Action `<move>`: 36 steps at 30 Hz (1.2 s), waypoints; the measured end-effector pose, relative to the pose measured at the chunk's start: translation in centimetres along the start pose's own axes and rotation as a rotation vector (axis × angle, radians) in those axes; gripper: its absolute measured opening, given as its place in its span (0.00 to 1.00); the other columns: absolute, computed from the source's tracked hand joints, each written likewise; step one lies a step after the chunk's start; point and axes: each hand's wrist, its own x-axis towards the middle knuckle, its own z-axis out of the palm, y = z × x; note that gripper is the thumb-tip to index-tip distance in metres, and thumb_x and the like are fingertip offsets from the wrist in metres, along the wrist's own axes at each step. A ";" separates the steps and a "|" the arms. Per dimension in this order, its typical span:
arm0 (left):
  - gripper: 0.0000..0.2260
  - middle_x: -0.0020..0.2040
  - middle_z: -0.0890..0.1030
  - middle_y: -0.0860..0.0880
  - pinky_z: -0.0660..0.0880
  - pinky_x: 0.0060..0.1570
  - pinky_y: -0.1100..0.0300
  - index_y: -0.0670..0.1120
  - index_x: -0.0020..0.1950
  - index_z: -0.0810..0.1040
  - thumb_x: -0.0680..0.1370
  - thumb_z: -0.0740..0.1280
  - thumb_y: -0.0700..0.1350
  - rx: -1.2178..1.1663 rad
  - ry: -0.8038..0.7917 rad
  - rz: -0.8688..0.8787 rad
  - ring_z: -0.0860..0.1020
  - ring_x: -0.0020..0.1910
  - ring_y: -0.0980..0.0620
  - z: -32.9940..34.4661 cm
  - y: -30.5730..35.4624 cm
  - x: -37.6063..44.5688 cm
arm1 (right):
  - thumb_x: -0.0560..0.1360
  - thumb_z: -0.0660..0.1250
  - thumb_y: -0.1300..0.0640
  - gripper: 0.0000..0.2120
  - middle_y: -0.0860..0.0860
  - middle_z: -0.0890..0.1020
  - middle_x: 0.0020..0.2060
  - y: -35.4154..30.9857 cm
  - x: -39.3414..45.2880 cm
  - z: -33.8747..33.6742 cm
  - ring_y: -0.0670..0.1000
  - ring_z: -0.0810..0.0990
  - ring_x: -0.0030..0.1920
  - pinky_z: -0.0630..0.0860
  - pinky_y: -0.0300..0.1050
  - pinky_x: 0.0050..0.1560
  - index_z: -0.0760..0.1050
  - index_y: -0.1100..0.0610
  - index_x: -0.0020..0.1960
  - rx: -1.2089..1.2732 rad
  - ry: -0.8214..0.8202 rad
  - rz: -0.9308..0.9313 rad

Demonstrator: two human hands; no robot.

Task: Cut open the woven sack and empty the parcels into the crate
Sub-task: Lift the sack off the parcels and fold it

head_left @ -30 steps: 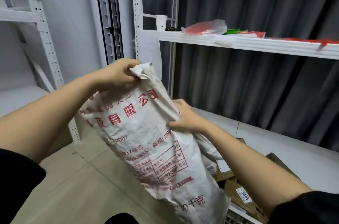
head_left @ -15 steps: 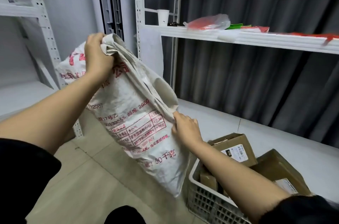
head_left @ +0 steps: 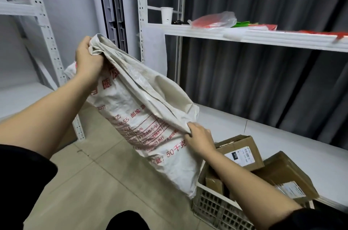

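Above the floor, head view: woven sack [head_left: 143, 116], white with red print, hangs slanted between both hands, its lower end at the rim of the crate [head_left: 211, 209]. Left hand [head_left: 88, 58] clamps the bunched upper end, held high. Right hand [head_left: 199, 140] pinches a fold on the sack's right edge, lower down. Cardboard parcels [head_left: 243, 151] lie in the crate, just right of the sack. Crate cut off at frame bottom; sack's mouth and contents not visible; print partly creased, unreadable.
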 end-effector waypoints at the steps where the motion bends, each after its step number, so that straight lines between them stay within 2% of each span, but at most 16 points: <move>1: 0.10 0.36 0.75 0.52 0.72 0.40 0.56 0.52 0.36 0.71 0.71 0.57 0.37 -0.007 -0.048 0.009 0.72 0.41 0.51 -0.1 0.0 0.2 | 0.73 0.64 0.52 0.14 0.51 0.71 0.64 0.4 0.2 -0.2 0.55 0.69 0.66 0.64 0.47 0.60 0.74 0.52 0.58 -0.055 0.069 -0.076; 5: 0.15 0.36 0.80 0.52 0.77 0.41 0.58 0.50 0.40 0.76 0.74 0.60 0.30 0.043 -0.356 0.100 0.78 0.37 0.54 -0.9 0.9 0.6 | 0.65 0.73 0.42 0.27 0.49 0.51 0.76 0.9 1.3 -1.9 0.51 0.50 0.75 0.52 0.51 0.71 0.71 0.46 0.61 -0.037 0.154 -0.139; 9: 0.14 0.35 0.83 0.58 0.78 0.40 0.69 0.48 0.42 0.79 0.76 0.63 0.29 0.132 -0.588 0.152 0.80 0.37 0.60 -1.7 2.4 1.1 | 0.60 0.73 0.34 0.42 0.54 0.39 0.77 1.6 2.4 -3.8 0.58 0.38 0.76 0.38 0.60 0.73 0.63 0.49 0.66 -0.270 0.174 -0.178; 13: 0.10 0.39 0.83 0.54 0.77 0.41 0.70 0.45 0.43 0.79 0.76 0.64 0.31 0.180 -0.709 0.172 0.79 0.37 0.63 -2.3 3.4 1.0 | 0.59 0.70 0.30 0.40 0.56 0.37 0.76 2.4 3.4 -5.3 0.62 0.35 0.75 0.34 0.64 0.71 0.65 0.45 0.66 -0.374 0.109 -0.220; 15: 0.08 0.43 0.82 0.47 0.77 0.44 0.67 0.42 0.44 0.80 0.76 0.64 0.32 0.187 -0.720 0.169 0.80 0.40 0.60 -2.2 3.4 1.0 | 0.60 0.70 0.30 0.41 0.53 0.48 0.77 2.4 3.8 -5.6 0.59 0.40 0.77 0.36 0.64 0.71 0.65 0.45 0.68 -0.340 -0.040 -0.217; 17: 0.04 0.45 0.81 0.39 0.76 0.49 0.57 0.36 0.47 0.78 0.76 0.64 0.33 0.154 -0.685 0.150 0.78 0.44 0.51 -2.0 3.3 1.0 | 0.63 0.69 0.33 0.39 0.50 0.66 0.71 2.0 3.8 -5.7 0.53 0.54 0.76 0.41 0.62 0.73 0.67 0.49 0.69 -0.251 -0.100 -0.223; 19: 0.04 0.40 0.79 0.40 0.72 0.45 0.53 0.39 0.44 0.77 0.71 0.64 0.36 0.066 -0.595 0.096 0.75 0.42 0.48 -1.9 2.9 1.2 | 0.68 0.63 0.36 0.26 0.49 0.78 0.57 1.8 3.3 -5.3 0.51 0.70 0.65 0.50 0.56 0.74 0.74 0.51 0.59 -0.134 -0.009 -0.265; 21: 0.04 0.34 0.78 0.50 0.71 0.38 0.60 0.47 0.40 0.75 0.68 0.62 0.40 -0.010 -0.493 0.048 0.76 0.34 0.54 -2.0 2.4 1.3 | 0.73 0.61 0.44 0.09 0.46 0.78 0.42 1.6 2.4 -5.2 0.50 0.75 0.50 0.65 0.49 0.62 0.74 0.48 0.44 0.062 0.151 -0.224; 22: 0.03 0.34 0.77 0.53 0.72 0.35 0.65 0.49 0.40 0.73 0.69 0.62 0.42 -0.011 -0.473 0.032 0.76 0.32 0.59 -2.0 1.9 1.4 | 0.75 0.62 0.48 0.07 0.43 0.75 0.38 1.4 2.0 -5.3 0.49 0.73 0.46 0.66 0.45 0.52 0.71 0.46 0.39 0.180 0.201 -0.164; 24: 0.06 0.39 0.76 0.53 0.72 0.36 0.69 0.46 0.48 0.74 0.73 0.62 0.47 0.005 -0.421 -0.028 0.77 0.37 0.60 -1.8 0.9 1.1 | 0.78 0.62 0.53 0.07 0.41 0.72 0.36 0.8 1.4 -5.4 0.47 0.71 0.43 0.64 0.43 0.43 0.68 0.48 0.41 0.374 0.250 -0.054; 26: 0.16 0.43 0.75 0.52 0.70 0.42 0.59 0.43 0.58 0.72 0.75 0.61 0.52 0.100 -0.304 -0.083 0.74 0.48 0.51 -1.4 -0.6 0.6 | 0.79 0.61 0.55 0.04 0.40 0.72 0.38 -0.1 0.9 -5.4 0.48 0.73 0.43 0.65 0.43 0.41 0.65 0.52 0.50 0.517 0.300 0.008; 28: 0.16 0.50 0.75 0.45 0.67 0.50 0.54 0.41 0.61 0.69 0.79 0.58 0.49 0.299 -0.102 -0.108 0.72 0.55 0.46 -0.9 -1.9 -0.1 | 0.78 0.63 0.52 0.12 0.41 0.74 0.43 -0.9 0.2 -5.6 0.51 0.76 0.47 0.70 0.45 0.43 0.63 0.51 0.57 0.561 0.309 0.007; 30: 0.15 0.60 0.73 0.38 0.67 0.55 0.52 0.39 0.62 0.67 0.80 0.57 0.47 0.355 0.008 -0.101 0.71 0.61 0.42 -0.8 -2.7 -0.8 | 0.72 0.69 0.45 0.28 0.45 0.75 0.53 -1.4 -0.6 -5.9 0.50 0.76 0.52 0.74 0.47 0.51 0.61 0.47 0.66 0.437 0.217 -0.053; 32: 0.11 0.62 0.72 0.36 0.66 0.55 0.53 0.41 0.58 0.66 0.80 0.56 0.47 0.324 0.065 -0.078 0.71 0.61 0.41 -1.0 -3.0 -0.7 | 0.63 0.74 0.38 0.43 0.43 0.72 0.59 -1.2 -1.6 -5.8 0.46 0.73 0.55 0.72 0.46 0.56 0.57 0.44 0.71 0.231 0.022 -0.117; 33: 0.09 0.62 0.71 0.35 0.66 0.55 0.53 0.42 0.56 0.65 0.80 0.56 0.46 0.304 0.098 -0.058 0.71 0.61 0.41 -1.0 -2.9 -0.5 | 0.61 0.75 0.37 0.45 0.44 0.71 0.61 -1.0 -2.0 -5.5 0.47 0.73 0.57 0.72 0.46 0.57 0.57 0.45 0.72 0.156 -0.099 -0.130; 36: 0.04 0.60 0.72 0.35 0.65 0.53 0.52 0.45 0.52 0.61 0.80 0.55 0.44 0.292 0.122 -0.009 0.71 0.58 0.41 -0.3 -2.5 -0.3 | 0.66 0.72 0.45 0.25 0.48 0.80 0.55 -0.4 -3.3 -3.3 0.52 0.78 0.53 0.74 0.45 0.50 0.72 0.47 0.61 0.106 -0.379 -0.066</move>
